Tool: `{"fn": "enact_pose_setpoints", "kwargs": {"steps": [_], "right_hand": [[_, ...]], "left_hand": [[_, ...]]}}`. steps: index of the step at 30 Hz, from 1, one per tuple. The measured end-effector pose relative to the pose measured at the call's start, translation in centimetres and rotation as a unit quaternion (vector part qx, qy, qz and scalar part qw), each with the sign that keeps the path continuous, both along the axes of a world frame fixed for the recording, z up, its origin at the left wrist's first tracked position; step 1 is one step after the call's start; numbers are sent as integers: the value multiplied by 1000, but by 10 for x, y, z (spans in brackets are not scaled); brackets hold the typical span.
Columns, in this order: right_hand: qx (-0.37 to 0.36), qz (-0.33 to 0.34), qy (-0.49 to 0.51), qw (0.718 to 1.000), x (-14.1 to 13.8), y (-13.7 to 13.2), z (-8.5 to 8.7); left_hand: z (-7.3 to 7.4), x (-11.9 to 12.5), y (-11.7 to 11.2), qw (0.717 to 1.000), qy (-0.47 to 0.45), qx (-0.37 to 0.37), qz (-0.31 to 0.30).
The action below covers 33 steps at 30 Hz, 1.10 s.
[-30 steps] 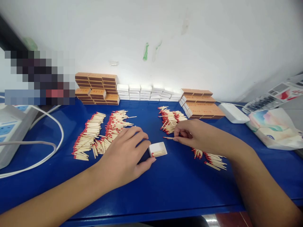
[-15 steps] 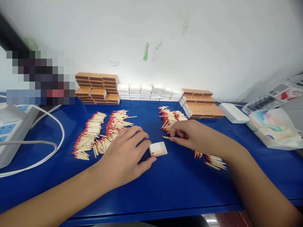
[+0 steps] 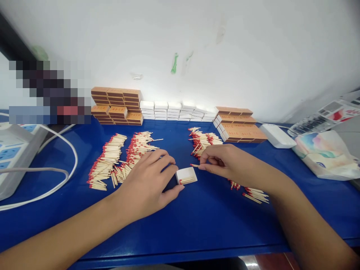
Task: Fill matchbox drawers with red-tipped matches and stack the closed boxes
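Note:
My left hand (image 3: 150,180) steadies a small white matchbox tray (image 3: 185,173) at its left end, thumb at the near corner and index finger at the far one. A few red-headed matches lie along the tray's near side. Between the thumb and index finger of my right hand (image 3: 223,160), a single match (image 3: 194,165) is pinched, its red head pointing left, just beyond the tray's far right corner. A pile of loose matches (image 3: 202,140) lies behind my right hand, and more matches (image 3: 255,195) show below its wrist.
Two match heaps (image 3: 108,157) spread left of my left hand. Along the wall stand orange matchboxes (image 3: 116,98), stacked white trays (image 3: 173,107) and more orange boxes (image 3: 242,131). A power strip (image 3: 17,157) with cables is at left; a white adapter (image 3: 277,135) and tissue pack (image 3: 326,153) at right.
My right hand has moved slightly left with the match, bringing it closer to the tray. My left hand and the tray have shifted very slightly left.

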State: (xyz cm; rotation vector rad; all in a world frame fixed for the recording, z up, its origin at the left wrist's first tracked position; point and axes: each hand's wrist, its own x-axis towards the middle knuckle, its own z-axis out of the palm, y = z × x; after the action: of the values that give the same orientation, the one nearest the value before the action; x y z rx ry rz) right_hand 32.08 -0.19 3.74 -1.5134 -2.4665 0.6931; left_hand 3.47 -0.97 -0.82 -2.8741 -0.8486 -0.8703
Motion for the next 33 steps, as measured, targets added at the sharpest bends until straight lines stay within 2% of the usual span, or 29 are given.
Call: {"fn": "enact_pose_setpoints", "kwargs": {"steps": [4,10,14,17,22,26,33], "right_hand": [[16,28,30,999,-8,-8,-1],[72,63,24,995,-24,-13,-8],[68,70,24,995,-27,-14,-9],[72,48,25,996,-21,-13,-6],[119,-22,10,993,3,-4,1],[101,-18,-35,994,15,5,-1],[83,-16,-69,994,14,11,-8]], "left_hand": [[0,0,1,1000,-7,-2,-3],[3,2,-1,1000,-14,-1,-7],[3,2,-2,1000,-12,-8,-8],[2,1,-2,1000,-10,-6,-6],[2,2,-2,1000,-12,-2,-8],[2,2,-2,1000,-12,0,-8],[3,2,-3,1000,-12,3,-11]]}}
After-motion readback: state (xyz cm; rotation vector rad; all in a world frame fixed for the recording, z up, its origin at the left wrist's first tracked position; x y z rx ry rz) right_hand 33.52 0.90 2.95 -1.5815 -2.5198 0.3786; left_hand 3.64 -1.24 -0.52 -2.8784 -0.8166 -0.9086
